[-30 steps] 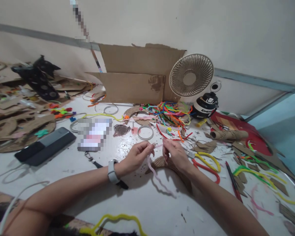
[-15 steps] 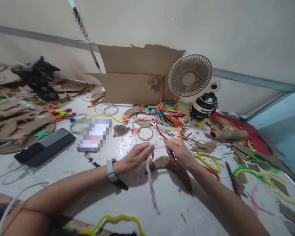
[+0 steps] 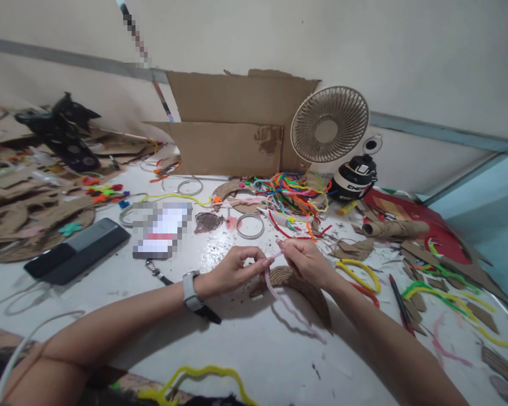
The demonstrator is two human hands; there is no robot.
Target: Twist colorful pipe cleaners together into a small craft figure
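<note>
A pale pink pipe cleaner (image 3: 288, 309) runs between my two hands, and its long free end trails down to the right over the table. My left hand (image 3: 242, 267) pinches it between thumb and fingers. My right hand (image 3: 305, 260) is closed on the short upper part, close to the left fingertips. Just beneath my hands lies a curved brown cardboard arc (image 3: 309, 290) with a ridged surface, partly covered by my right hand. A silver ring (image 3: 250, 226) rests on the table beyond my fingers.
Behind are a tangle of coloured pipe cleaners (image 3: 292, 192), a fan (image 3: 328, 127), a black bottle (image 3: 352, 179) and a cardboard box (image 3: 228, 149). Left lie a phone (image 3: 163, 231) and a dark power bank (image 3: 78, 251). Right are a pen (image 3: 401, 304) and cardboard scraps (image 3: 351, 248).
The pink pipe cleaner's loose end has swung from hanging nearly straight down to slanting right. My hands have come closer together, and the left fingers have shifted slightly right along it.
</note>
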